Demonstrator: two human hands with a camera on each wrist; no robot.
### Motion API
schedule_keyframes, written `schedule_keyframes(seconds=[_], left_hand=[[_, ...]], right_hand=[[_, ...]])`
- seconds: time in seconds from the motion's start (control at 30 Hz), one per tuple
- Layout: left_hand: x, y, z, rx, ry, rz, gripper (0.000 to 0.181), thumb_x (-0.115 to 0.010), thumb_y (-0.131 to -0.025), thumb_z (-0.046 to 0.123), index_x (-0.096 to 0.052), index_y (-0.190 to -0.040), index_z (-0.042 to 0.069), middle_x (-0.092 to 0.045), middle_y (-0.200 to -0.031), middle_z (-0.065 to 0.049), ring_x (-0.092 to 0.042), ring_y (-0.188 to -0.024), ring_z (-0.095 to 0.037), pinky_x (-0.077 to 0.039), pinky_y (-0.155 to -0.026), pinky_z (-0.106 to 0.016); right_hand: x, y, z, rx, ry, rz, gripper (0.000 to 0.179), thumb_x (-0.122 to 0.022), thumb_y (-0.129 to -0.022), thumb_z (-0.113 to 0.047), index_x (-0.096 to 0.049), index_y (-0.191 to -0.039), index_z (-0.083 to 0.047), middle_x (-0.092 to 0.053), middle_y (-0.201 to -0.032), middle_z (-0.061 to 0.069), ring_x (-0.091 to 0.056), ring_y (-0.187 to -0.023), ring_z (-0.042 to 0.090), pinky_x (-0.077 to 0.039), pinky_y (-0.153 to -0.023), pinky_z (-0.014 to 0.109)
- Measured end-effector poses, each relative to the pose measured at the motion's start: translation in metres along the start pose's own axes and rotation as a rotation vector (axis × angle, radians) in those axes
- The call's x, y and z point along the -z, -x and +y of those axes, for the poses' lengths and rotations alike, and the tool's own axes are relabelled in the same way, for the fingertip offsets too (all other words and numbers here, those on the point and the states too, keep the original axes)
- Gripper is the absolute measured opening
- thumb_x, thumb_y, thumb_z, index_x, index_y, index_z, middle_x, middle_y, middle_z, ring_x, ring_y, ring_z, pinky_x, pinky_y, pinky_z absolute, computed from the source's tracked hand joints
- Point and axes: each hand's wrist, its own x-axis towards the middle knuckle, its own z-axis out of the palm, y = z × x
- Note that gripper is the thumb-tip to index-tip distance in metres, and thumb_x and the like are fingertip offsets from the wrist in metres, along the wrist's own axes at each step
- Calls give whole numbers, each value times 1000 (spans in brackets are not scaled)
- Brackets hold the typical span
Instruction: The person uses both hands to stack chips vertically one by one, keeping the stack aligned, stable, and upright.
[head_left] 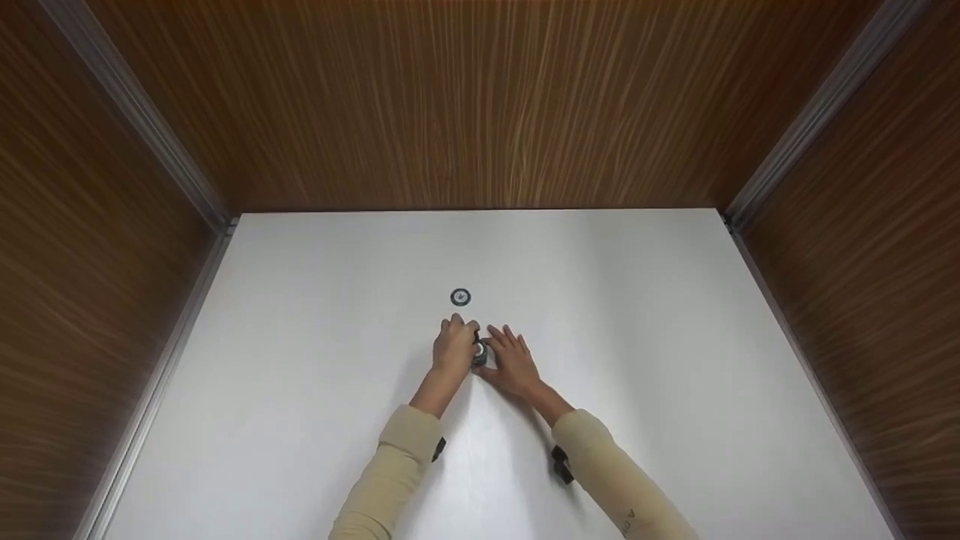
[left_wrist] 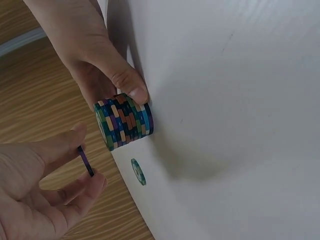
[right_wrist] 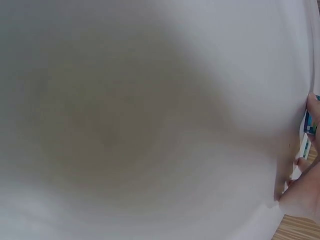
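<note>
White tabletop (head_left: 675, 337) under me, my right hand (head_left: 514, 364) steadies the stack of chips (left_wrist: 125, 122) with thumb curled against it while my left hand (left_wrist: 45, 190) pinches a single purple chip (left_wrist: 86, 161), which I should set down flat and centred on top.

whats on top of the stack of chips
The right hand rests its thumb on the stack of chips; the left hand pinches a single purple chip beside it. The stack's top face is covered.

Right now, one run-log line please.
left hand: pinches purple chip | right hand: holds chip stack | green chip: lies apart on white table
</note>
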Motion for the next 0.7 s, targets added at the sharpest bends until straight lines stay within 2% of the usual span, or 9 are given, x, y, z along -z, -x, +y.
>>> schedule_keyframes(seconds=[0.37, 0.7], left_hand=[[-10, 3, 4, -42, -59, 72, 24, -74, -75, 11, -69, -98, 7, -57, -89, -11, -57, -84, -24, -54, -65, -29], [-13, 3, 8, -28, -71, 40, 28, -75, -76, 15, -68, -102, 9, -57, -92, -10, -57, -86, -23, -54, -66, -29]], right_hand=[[1, -1, -2, -12, 9, -23, 59, -66, -82, -39, -48, -129, -9, -33, -142, 16, -20, -132, 38, -10, -107, 54], [2, -1, -2, -20, 27, -44, 59, -65, -82, -30, -45, -132, -5, -34, -142, 15, -20, -133, 37, -11, -108, 52]])
